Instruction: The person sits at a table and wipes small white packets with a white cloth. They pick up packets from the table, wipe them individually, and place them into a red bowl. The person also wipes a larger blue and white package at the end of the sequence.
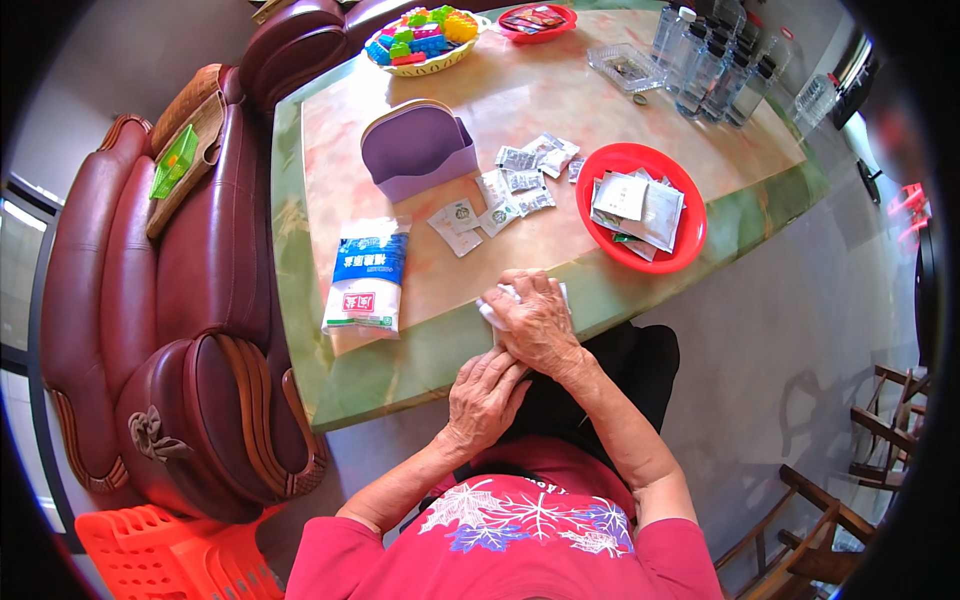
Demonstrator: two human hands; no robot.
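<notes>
Right hand grip closed over a small white packet, pressed at the near edge of the worktop; only the packet's white end shows past the fingers. Left hand just below the grip, fingers against the right wrist, holding nothing visible. Left of grip: white-and-blue bag, lying flat. Beyond grip: loose sachets, purple box. Up & right: red plate w/ flat packets. Far side: bowl of coloured blocks, clear bottles. Nothing betw. grip & sachets.
</notes>
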